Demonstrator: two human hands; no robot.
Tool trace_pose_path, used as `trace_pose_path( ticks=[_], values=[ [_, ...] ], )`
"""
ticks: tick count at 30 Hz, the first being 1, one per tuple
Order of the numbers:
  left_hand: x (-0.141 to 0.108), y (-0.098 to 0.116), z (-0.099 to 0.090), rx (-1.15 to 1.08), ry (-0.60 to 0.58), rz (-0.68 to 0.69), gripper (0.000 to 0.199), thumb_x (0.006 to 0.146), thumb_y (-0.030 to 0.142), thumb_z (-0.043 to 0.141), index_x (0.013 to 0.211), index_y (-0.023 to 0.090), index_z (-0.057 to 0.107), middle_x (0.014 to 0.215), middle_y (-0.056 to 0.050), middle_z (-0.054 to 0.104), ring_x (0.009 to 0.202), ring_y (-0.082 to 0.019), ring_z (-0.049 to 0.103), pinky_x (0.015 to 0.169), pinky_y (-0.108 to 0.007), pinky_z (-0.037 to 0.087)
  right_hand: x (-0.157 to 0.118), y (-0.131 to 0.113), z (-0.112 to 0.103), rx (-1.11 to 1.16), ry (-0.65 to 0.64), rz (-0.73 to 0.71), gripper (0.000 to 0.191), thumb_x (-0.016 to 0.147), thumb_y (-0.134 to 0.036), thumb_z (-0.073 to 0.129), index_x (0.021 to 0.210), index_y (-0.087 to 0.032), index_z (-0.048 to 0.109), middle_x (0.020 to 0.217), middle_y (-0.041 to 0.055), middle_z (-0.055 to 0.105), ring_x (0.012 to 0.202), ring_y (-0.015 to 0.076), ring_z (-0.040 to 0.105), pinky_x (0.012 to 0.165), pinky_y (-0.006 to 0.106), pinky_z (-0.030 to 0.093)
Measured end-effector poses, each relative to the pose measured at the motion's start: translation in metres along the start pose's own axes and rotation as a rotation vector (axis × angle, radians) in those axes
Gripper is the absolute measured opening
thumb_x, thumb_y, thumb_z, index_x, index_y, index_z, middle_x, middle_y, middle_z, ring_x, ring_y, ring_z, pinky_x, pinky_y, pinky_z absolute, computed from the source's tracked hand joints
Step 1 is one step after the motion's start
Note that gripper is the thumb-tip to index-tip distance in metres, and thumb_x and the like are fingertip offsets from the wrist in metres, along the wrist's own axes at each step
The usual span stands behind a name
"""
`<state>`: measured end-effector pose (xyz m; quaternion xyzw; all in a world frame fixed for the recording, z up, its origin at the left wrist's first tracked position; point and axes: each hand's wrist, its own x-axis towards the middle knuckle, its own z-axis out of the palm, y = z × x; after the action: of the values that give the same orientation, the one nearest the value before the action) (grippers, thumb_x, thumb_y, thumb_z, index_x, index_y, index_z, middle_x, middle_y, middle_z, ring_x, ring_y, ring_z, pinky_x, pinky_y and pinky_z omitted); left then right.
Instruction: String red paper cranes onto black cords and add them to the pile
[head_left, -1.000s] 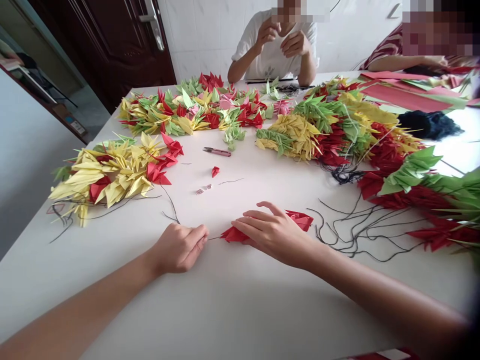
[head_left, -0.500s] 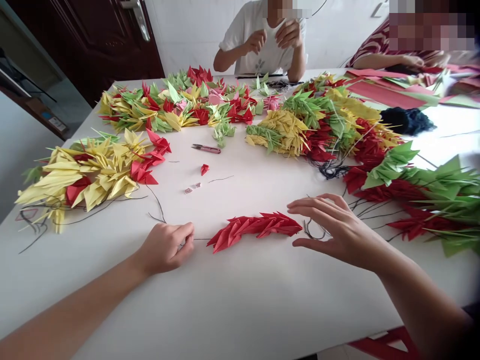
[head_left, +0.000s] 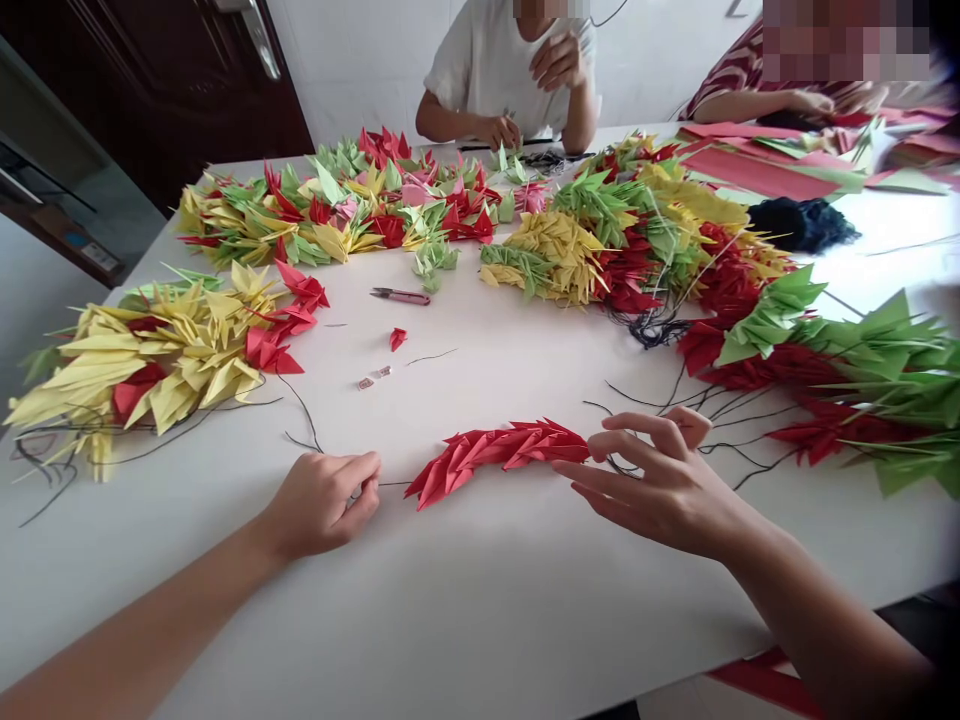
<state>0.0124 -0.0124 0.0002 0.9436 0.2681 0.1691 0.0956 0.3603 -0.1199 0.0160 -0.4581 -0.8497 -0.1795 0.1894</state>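
Note:
A strand of red folded-paper cranes (head_left: 499, 458) lies on the white table in front of me, its pieces nested tightly in a row. From its left end a dark thread (head_left: 393, 484) runs to my left hand (head_left: 324, 502), whose fingers are pinched on it. Beside the strand's right end is my right hand (head_left: 651, 480), with fingers spread and slightly bent. Its lower fingers reach the tip of the strand; whether they touch it I cannot tell. Behind those fingers, loose dark thread ends lie on the table.
Yellow and red folded-paper strands (head_left: 180, 345) lie at the left, with mixed-colour heaps (head_left: 337, 205) farther back. Green and red strands (head_left: 832, 370) spread at the right. Thread snips (head_left: 401, 296) and a small red paper piece (head_left: 397, 339) lie mid-table. Two people sit across.
My right hand has shifted left and its fingers have turned down beside the strand's right end. The left hand keeps its pinch. Across the table, one person's hand has lowered to the table.

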Motion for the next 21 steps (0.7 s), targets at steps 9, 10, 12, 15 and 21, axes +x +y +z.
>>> trace_pose_path(
  ticks=[9, 10, 12, 15, 21],
  values=[
    [0.0, 0.001, -0.001, -0.01, -0.01, 0.007, 0.015, 0.077, 0.012, 0.038, 0.065, 0.021, 0.035, 0.047, 0.009, 0.038, 0.04, -0.008, 0.029, 0.04, -0.02, 0.025, 0.016, -0.007, 0.005, -0.044, -0.04, -0.109, 0.029, 0.088, -0.016, 0.059, 0.115, -0.028, 0.059, 0.083, -0.0006, 0.064, 0.099, 0.0178, 0.049, 0.069, 0.034, 0.021],
    [0.0, 0.001, -0.001, -0.01, -0.012, 0.007, 0.016, 0.077, 0.012, 0.038, 0.065, 0.021, 0.035, 0.047, 0.008, 0.038, 0.04, -0.008, 0.029, 0.04, -0.02, 0.025, 0.017, -0.009, 0.004, -0.044, -0.043, -0.117, 0.031, 0.087, -0.015, 0.059, 0.115, -0.028, 0.059, 0.083, -0.001, 0.064, 0.098, 0.0172, 0.049, 0.068, 0.034, 0.021],
    [0.0, 0.001, -0.002, -0.006, -0.013, 0.008, 0.016, 0.077, 0.012, 0.038, 0.064, 0.021, 0.035, 0.047, 0.008, 0.038, 0.04, -0.008, 0.029, 0.041, -0.02, 0.025, 0.019, -0.012, 0.002, -0.049, -0.064, -0.136, 0.034, 0.087, -0.013, 0.057, 0.117, -0.027, 0.059, 0.083, -0.0011, 0.064, 0.098, 0.0168, 0.049, 0.066, 0.034, 0.02],
    [0.0, 0.001, -0.001, -0.001, -0.013, 0.01, 0.016, 0.077, 0.012, 0.037, 0.064, 0.021, 0.035, 0.047, 0.008, 0.039, 0.039, -0.008, 0.029, 0.041, -0.02, 0.024, 0.022, -0.015, 0.0, -0.102, -0.087, -0.173, 0.041, 0.083, -0.007, 0.055, 0.119, -0.027, 0.059, 0.085, -0.0007, 0.064, 0.096, 0.0166, 0.046, 0.063, 0.034, 0.02],
    [0.0, 0.001, 0.0, 0.004, -0.01, 0.015, 0.017, 0.078, 0.012, 0.037, 0.064, 0.021, 0.035, 0.046, 0.008, 0.038, 0.04, -0.009, 0.028, 0.041, -0.02, 0.024, 0.029, -0.018, 0.001, -0.119, -0.081, -0.208, 0.04, 0.083, -0.003, 0.052, 0.114, -0.026, 0.061, 0.085, -0.001, 0.065, 0.093, 0.0157, 0.043, 0.06, 0.034, 0.016]
  ],
)
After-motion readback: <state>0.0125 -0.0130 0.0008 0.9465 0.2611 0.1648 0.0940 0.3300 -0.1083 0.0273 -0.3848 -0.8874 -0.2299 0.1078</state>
